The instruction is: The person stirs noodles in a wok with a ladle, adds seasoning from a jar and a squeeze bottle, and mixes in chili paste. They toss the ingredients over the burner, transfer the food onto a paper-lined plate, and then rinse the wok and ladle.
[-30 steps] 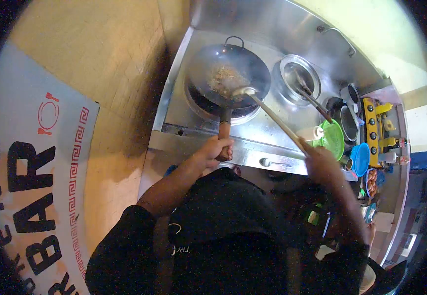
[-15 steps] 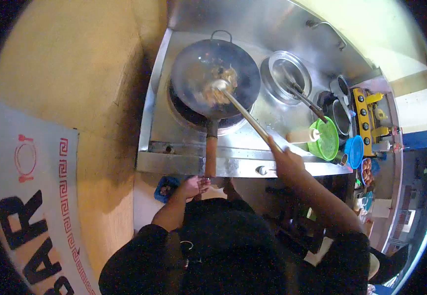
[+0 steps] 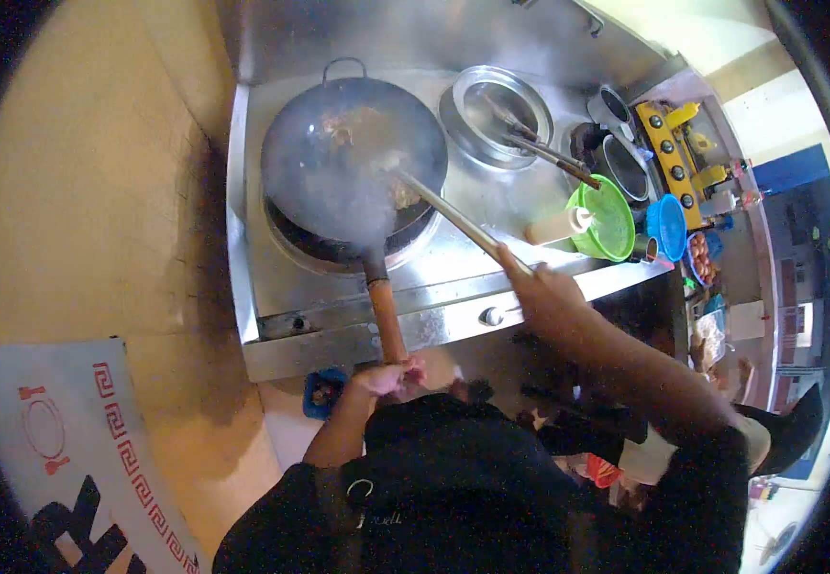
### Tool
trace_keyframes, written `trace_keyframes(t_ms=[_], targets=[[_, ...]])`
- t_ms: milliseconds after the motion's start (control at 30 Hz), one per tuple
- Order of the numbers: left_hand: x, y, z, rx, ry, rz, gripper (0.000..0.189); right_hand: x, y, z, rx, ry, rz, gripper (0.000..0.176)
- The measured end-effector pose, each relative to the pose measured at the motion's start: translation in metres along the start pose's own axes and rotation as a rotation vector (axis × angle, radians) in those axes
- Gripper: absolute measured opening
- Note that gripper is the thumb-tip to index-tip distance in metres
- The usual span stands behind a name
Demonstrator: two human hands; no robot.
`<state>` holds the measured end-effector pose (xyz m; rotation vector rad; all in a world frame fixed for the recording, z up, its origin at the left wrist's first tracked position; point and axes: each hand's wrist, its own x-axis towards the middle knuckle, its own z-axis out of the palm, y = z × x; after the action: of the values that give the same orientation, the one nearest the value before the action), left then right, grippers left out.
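Note:
A dark wok (image 3: 290,158) with a wooden handle (image 3: 385,320) sits over the burner, and steam rises from it. Cooked food (image 3: 355,124) lies in it, partly veiled by the steam. My right hand (image 3: 547,297) is closed around the long handle of a ladle (image 3: 453,218); the ladle's head is down in the wok, blurred by steam. At the near end of the wooden handle, my left hand (image 3: 394,377) is closed on the wok, fingers round the tip.
Right of the wok stands a steel pot (image 3: 453,120) with a utensil across it. Beyond are a squeeze bottle (image 3: 556,228), a green bowl (image 3: 616,215), a blue bowl (image 3: 665,228) and a yellow stove (image 3: 668,158). A blue container (image 3: 322,394) is below the counter edge. Another person (image 3: 769,430) is at right.
The view has shifted, so the stove appears further left. Steam is thicker, and food has spread toward the wok's far side. My left hand has closed on the handle's end.

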<state>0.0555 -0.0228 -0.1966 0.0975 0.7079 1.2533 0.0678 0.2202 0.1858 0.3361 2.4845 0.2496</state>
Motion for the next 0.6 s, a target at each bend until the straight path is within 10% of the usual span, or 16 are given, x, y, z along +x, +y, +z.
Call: trace_keyframes(t_ms=[100,167,333,400,433,600], targets=[[-0.099,0.104,0.1,-0.239,-0.287,0.061,0.041,0.051,-0.03,0.039,0.362,0.294,-0.084,0.065],[-0.109,0.142,0.134,-0.312,0.062,0.307,0.039,0.031,-0.048,0.04,0.361,0.311,-0.14,0.066],[-0.035,0.157,0.054,-0.168,0.304,0.192,0.026,-0.024,-0.025,0.06,0.353,0.117,-0.067,0.055],[-0.055,0.174,0.148,0.017,0.851,0.312,0.023,0.027,-0.011,0.085,0.446,0.394,-0.052,0.043],[-0.069,0.171,0.118,-0.118,0.351,0.337,0.028,0.041,-0.007,0.096,0.525,0.553,-0.079,0.041],[-0.121,0.129,0.107,0.044,0.285,0.304,0.018,-0.045,0.018,0.097,0.7,0.449,-0.025,0.059]])
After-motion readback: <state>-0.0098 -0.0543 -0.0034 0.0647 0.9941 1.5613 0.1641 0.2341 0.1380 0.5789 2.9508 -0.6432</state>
